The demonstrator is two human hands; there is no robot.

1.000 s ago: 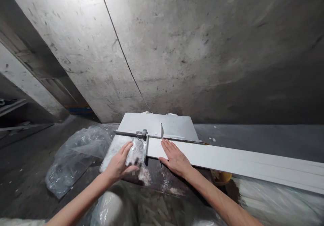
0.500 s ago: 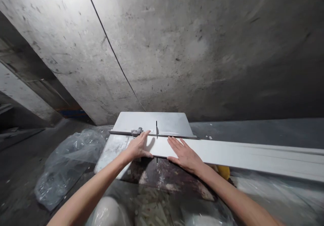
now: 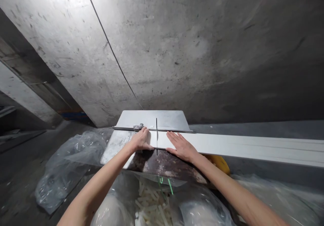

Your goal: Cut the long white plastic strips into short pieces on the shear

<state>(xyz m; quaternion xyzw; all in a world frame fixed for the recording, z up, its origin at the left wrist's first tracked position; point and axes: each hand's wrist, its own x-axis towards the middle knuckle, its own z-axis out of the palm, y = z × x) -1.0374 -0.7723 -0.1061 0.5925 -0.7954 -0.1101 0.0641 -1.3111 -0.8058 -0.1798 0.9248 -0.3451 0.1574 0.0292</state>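
A long white board (image 3: pixel 217 143) lies across a table saw's metal top (image 3: pixel 162 117), its far edge along a dark fence bar (image 3: pixel 124 129). The thin saw blade (image 3: pixel 156 126) crosses the board between my hands, and a dark line there runs to the near edge. Left of the blade, my left hand (image 3: pixel 140 141) grips the board's short end, thumb on the near edge and fingers at the far side. Right of the blade, my right hand (image 3: pixel 182 147) lies on the board with fingers stretched flat and thumb along the near edge.
A concrete wall (image 3: pixel 162 50) rises behind the saw. Clear plastic sheeting (image 3: pixel 71 162) lies on the floor at left. Below the saw are white offcuts (image 3: pixel 154 202) among plastic bags (image 3: pixel 202 205). Something yellow (image 3: pixel 219 163) shows under the board at right.
The board, fence bar and both hands have moved slightly away from me across the saw top. The dark line at the blade now spans the board. More offcuts and green strips show below.
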